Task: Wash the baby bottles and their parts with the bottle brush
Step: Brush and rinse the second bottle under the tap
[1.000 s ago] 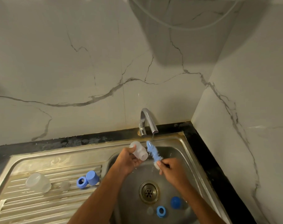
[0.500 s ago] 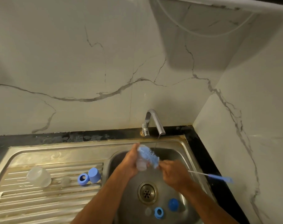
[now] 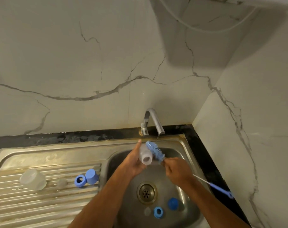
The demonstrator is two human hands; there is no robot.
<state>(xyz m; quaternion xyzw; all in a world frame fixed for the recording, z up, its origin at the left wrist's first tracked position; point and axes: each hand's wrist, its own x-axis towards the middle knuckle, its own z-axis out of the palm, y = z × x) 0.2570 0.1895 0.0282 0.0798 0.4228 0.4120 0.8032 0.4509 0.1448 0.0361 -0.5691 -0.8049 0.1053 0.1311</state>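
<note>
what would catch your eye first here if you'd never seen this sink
The two hands over the basin: the left hand holds a clear bottle while the right hand works a blue brush against it, just below the tap. Next, the blue parts: a ring and cap on the drainboard, and another ring and cap lying in the basin by the drain.

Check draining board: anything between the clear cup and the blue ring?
Head view: one small clear part, likely a teat, lies between the clear cup and the blue ring on the draining board.
</note>
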